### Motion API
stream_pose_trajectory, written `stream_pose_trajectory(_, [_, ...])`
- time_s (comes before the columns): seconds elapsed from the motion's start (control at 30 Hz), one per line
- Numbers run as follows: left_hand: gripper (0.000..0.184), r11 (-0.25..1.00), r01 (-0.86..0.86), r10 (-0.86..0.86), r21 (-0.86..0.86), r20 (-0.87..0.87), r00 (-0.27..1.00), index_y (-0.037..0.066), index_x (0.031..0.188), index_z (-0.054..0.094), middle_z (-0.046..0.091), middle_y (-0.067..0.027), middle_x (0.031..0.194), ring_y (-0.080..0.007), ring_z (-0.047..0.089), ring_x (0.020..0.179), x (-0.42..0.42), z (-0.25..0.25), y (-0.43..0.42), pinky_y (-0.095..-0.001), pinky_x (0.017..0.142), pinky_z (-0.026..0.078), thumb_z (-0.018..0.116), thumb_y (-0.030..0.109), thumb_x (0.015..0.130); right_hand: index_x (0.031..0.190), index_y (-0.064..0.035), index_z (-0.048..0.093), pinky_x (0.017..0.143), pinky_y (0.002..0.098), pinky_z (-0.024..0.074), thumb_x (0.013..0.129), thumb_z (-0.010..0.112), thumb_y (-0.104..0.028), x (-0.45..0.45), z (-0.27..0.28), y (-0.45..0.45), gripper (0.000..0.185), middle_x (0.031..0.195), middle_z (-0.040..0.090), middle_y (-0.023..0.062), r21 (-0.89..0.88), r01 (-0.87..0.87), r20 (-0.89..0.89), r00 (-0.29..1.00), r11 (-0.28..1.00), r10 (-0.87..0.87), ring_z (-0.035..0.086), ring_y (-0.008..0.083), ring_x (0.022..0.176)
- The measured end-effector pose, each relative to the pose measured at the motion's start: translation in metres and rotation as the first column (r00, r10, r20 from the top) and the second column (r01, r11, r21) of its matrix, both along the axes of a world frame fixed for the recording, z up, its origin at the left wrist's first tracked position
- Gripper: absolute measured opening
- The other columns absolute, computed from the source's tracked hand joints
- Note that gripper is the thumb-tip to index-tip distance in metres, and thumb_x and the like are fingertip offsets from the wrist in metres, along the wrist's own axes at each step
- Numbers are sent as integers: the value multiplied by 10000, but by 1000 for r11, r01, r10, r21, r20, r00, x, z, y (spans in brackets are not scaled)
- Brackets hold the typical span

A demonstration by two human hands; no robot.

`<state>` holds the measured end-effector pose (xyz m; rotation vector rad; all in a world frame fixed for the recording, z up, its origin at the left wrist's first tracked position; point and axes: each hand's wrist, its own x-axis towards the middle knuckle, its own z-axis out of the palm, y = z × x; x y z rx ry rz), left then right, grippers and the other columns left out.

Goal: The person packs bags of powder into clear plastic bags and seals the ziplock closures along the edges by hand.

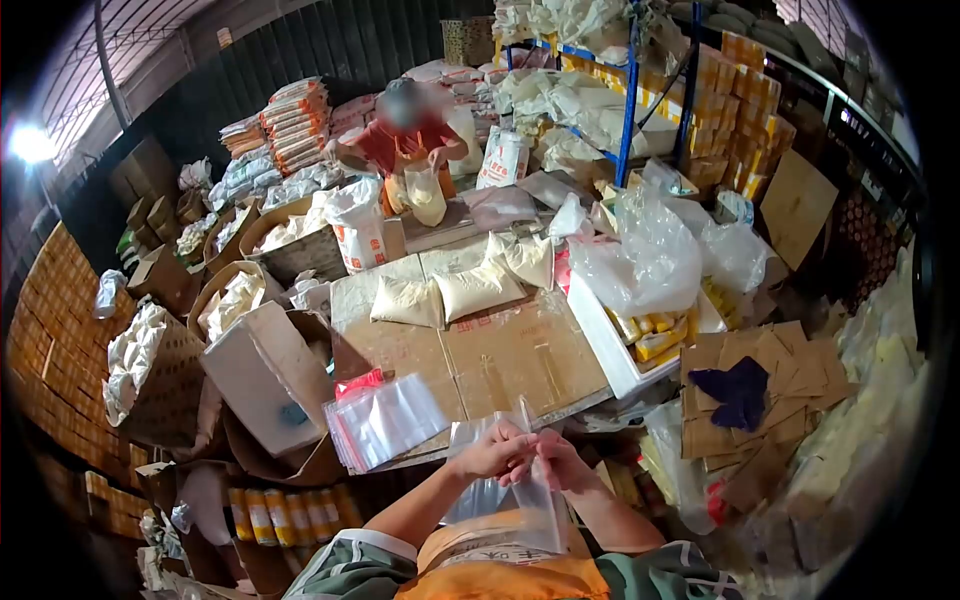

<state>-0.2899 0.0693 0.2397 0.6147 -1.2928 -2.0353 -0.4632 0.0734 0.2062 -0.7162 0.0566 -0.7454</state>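
In front of my orange apron, my left hand [494,453] and my right hand [562,462] are close together, both with fingers closed on a clear plastic bag [542,512] that hangs down between them. A stack of flat clear bags [385,422] with red edges lies on the cardboard to the left of my hands. Farther back on the cardboard-covered table [520,355] rest several filled pale bags [480,288]. Part of another clear sheet or bag shows below my left hand; its outline is hard to make out.
Across the table a person in a red top [385,150] handles a pale bag [425,195]. A white foam box [615,365] with yellow packets stands at the right, beside flattened cardboard [800,375] bearing a dark purple cloth [732,392]. Cartons and a white foam box [265,370] crowd the left.
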Motion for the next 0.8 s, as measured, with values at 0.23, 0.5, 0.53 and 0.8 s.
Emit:
stream_pose_trajectory(0.23, [407, 902, -349, 327, 254, 125, 937, -58, 718, 661, 632, -143, 588, -177, 576, 417, -49, -42, -2, -259, 374, 445, 501, 219, 970, 1053, 47, 606, 730, 306, 530, 973, 478, -115, -45, -41, -21, 221, 810, 636, 124, 168, 231, -178, 963, 958, -202, 647, 206, 741])
stream_pose_trajectory(0.5, [452, 733, -674, 550, -88, 659, 512, -72, 1224, 470, 653, -194, 959, -222, 674, 765, -48, -92, -3, -325, 586, 544, 606, 133, 845, 850, 20, 684, 665, 400, 516, 734, 616, -76, -28, -41, -50, 165, 775, 659, 216, -778, 35, -577, 355, 627, -736, 658, 368, 742])
stream_pose_trajectory(0.53, [725, 642, -368, 767, -673, 566, 302, -4, 1371, 292, 600, -218, 1094, -313, 625, 979, -36, -93, -14, -413, 819, 519, 688, 115, 776, 833, 8, 689, 674, 409, 517, 729, 610, -68, -16, -51, -52, 151, 778, 658, 209, -817, 33, -534, 333, 576, -777, 655, 364, 750])
stream_pose_trajectory(0.8, [278, 701, 117, 694, -703, 711, 114, 125, 1065, 630, 672, -80, 880, -305, 641, 896, 24, -50, -39, -492, 884, 438, 602, 153, 790, 816, -62, 671, 707, 415, 503, 697, 654, -47, 64, -52, -67, 121, 770, 618, 129, -904, -79, -425, 243, 419, -872, 620, 322, 821])
